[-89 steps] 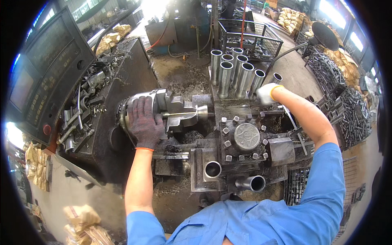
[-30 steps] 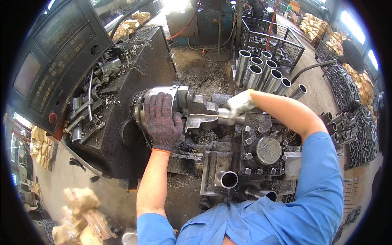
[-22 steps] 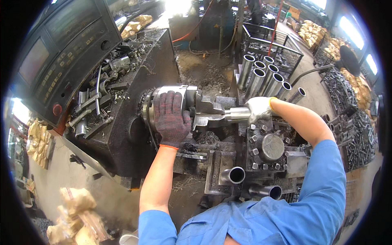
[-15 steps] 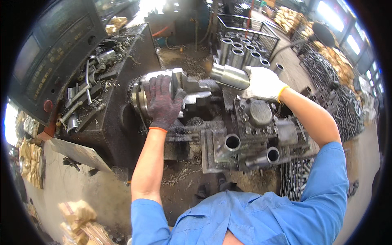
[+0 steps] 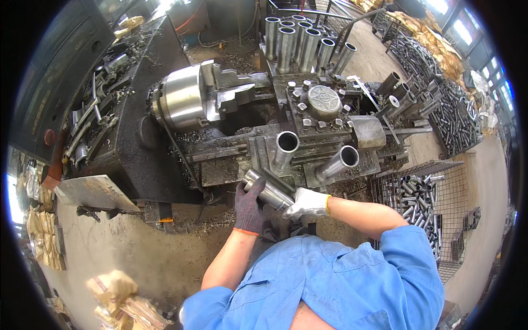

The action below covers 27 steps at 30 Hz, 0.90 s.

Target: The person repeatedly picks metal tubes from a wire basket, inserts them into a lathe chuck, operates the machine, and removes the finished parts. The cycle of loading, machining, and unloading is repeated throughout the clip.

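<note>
On the near side of the tool post point(image 5: 324, 103), a smooth tube point(image 5: 271, 194) sits between the left hand point(image 5: 249, 209), curled round one end, and the right hand point(image 5: 308, 203), closed on the other, and could drop if either grip slipped.

The shirt point(image 5: 300, 258) is blue, short-sleeved. The left hand point(image 5: 249, 209) wears a dark, orange-cuffed glove point(image 5: 248, 218); the right hand point(image 5: 306, 203) a white, yellow-cuffed one.

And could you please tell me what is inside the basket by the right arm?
The basket holds heaped metal parts, some tubular. Whatever lies beneath the topmost ones is covered, and the right sleeve hides some of the basket too.
</note>
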{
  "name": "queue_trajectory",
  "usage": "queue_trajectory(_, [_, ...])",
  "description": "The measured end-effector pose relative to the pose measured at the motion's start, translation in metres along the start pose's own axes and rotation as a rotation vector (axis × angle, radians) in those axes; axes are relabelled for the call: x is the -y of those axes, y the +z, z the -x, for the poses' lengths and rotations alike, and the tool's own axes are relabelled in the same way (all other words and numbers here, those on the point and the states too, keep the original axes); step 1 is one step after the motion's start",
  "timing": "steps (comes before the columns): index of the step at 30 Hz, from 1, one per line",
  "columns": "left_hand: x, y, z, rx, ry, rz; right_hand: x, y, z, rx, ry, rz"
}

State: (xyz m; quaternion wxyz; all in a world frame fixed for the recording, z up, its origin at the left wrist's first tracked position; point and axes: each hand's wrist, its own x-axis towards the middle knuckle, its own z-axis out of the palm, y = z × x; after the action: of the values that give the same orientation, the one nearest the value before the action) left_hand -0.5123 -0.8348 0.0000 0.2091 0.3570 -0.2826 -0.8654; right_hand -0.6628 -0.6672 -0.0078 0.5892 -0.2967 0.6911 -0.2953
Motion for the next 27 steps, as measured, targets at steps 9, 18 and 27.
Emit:
queue_trajectory(9, [0.013,-0.030,0.030,0.094,-0.200,0.159,0.014,-0.033,0.083,-0.083,-0.181,0.245])
queue_trajectory(18, [0.048,0.103,0.014,0.389,1.091,-1.071,-0.004,-0.104,0.149,-0.404,-0.454,0.273])
queue_trajectory(27, [0.003,0.022,0.056,0.116,0.372,-0.270,0.002,-0.080,0.079,-0.738,-0.209,0.342])
